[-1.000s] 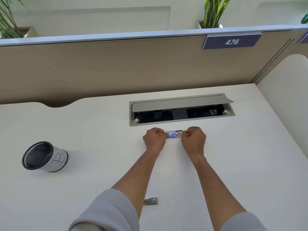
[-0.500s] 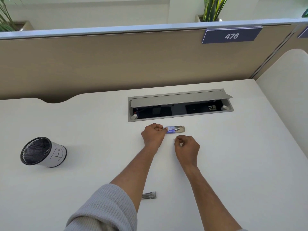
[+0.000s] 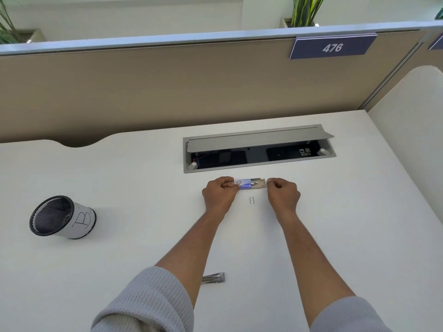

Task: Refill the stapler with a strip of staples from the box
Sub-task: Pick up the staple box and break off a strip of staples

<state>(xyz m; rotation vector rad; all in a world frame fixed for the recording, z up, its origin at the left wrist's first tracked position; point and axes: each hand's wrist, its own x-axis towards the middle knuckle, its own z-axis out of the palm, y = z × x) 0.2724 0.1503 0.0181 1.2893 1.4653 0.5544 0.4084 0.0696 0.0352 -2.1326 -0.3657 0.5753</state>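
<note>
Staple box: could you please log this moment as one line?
left grip holds staple box | right grip pinches its other end | staple strip on desk | stapler untouched

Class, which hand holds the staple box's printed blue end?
The left hand grips the staple box at its blue-printed end; the right hand holds the plain tan end.

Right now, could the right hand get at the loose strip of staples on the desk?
Probably yes. The strip lies uncovered on the desk, just nearer the person than the box, beside the right hand; that hand must first release the box's end.
</note>
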